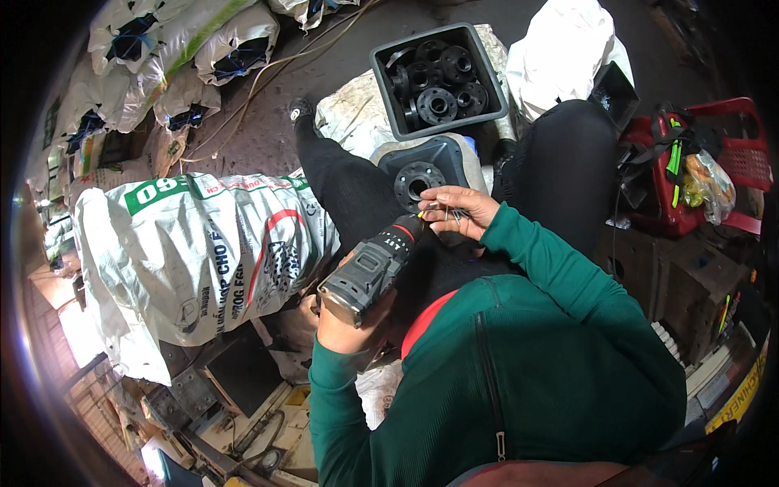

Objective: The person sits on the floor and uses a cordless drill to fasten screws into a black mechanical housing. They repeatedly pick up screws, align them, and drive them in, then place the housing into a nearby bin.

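My left hand (347, 331) is wrapped round a black-and-grey cordless drill (367, 269), whose nose points away from me. Most of its fingers are hidden beneath the drill body. Right at the drill's tip, my right hand (464, 213) pinches several thin metal screws (456, 214) between its fingers. Just beyond the tip sits a round black flange (419, 183) with a centre hole and smaller holes round its rim. It rests against a dark square-sided housing (442, 152) between my legs. Whether the drill bit touches a screw is too small to tell.
A black bin (381, 81) of similar flanges stands ahead. A large printed white sack (195, 252) lies at my left, with more stuffed sacks (174, 57) behind. A red plastic chair (734, 146) holding bags stands at right. A cable (258, 77) crosses the floor.
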Tool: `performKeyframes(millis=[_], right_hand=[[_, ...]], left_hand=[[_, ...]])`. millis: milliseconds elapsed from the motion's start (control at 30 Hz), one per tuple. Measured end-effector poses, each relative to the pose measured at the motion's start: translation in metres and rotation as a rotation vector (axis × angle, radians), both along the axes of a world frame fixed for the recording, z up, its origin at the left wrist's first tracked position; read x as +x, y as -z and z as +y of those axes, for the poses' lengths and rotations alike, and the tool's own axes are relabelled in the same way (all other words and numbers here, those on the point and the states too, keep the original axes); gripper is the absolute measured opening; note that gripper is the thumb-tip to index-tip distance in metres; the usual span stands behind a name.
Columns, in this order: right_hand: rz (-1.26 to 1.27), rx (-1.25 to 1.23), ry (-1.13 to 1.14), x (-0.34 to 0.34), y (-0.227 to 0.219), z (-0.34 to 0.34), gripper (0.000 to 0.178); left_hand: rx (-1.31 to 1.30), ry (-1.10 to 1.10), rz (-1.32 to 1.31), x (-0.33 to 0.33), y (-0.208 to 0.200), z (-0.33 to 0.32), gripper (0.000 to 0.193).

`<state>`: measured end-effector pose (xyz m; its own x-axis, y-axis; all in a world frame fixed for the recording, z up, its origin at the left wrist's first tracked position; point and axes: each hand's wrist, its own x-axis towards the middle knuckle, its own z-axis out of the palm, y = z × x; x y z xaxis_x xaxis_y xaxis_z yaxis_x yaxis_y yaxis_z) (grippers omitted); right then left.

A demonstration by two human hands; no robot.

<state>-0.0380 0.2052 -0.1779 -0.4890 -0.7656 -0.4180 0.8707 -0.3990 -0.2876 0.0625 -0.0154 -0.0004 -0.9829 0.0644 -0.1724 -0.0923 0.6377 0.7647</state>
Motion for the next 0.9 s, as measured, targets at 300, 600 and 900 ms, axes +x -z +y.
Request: performKeyframes(millis=[300, 600, 900], right_hand=[[-0.066, 0.035, 0.049, 0.000, 0.006, -0.002, 0.022], [-0.040, 0.064, -0.040, -0.003, 0.008, -0.002, 0.019], [-0.047, 0.016, -0.113, -0.005, 0.017, -0.002, 0.018]], left_hand=[[-0.010, 0.063, -0.160, 0.006, 0.001, -0.008, 0.045], [0.051, 0.007, -0.210, 0.004, 0.001, -0.007, 0.049], [-0.013, 0.109, -0.191, -0.001, -0.001, -0.013, 0.051]])
